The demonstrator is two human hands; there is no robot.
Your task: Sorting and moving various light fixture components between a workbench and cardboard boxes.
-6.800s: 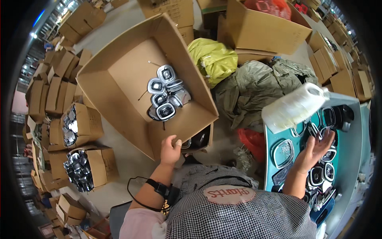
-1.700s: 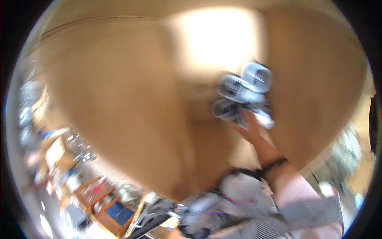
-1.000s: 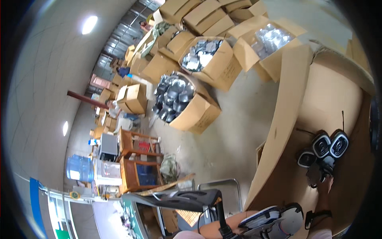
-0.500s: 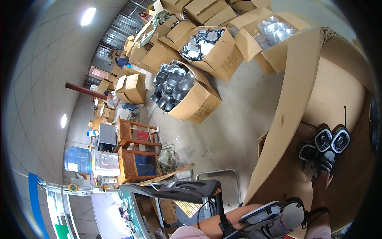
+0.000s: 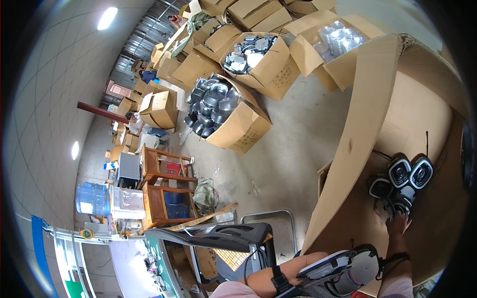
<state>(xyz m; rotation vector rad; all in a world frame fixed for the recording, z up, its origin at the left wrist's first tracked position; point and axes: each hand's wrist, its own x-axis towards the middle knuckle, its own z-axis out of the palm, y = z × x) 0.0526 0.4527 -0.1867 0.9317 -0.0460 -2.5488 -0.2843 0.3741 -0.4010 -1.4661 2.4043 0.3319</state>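
My right hand (image 5: pixel 397 224) reaches down into a large cardboard box (image 5: pixel 361 107) at the right. Its fingers close on the lowest of several rounded, speaker-like parts (image 5: pixel 421 173), black with white rims and thin black wires. These sit clustered together inside the box. My left forearm (image 5: pixel 263 280) crosses the bottom of the view with a black strap around it. In front of it rests a stack of similar white, grey and black parts (image 5: pixel 365 268), which hides my left hand, so its fingers do not show.
A black office chair (image 5: pixel 213 237) stands close by on the left. Farther off are cartons of black parts (image 5: pixel 211 107), white-and-black parts (image 5: pixel 251 54) and clear plastic pieces (image 5: pixel 343 37). Wooden stools (image 5: pixel 149 206) and a water dispenser (image 5: pixel 126 202) stand left. People sit in the background.
The whole view has shifted slightly to the left. My right hand stays on the clustered parts in the box, and the stack by my left arm keeps its place.
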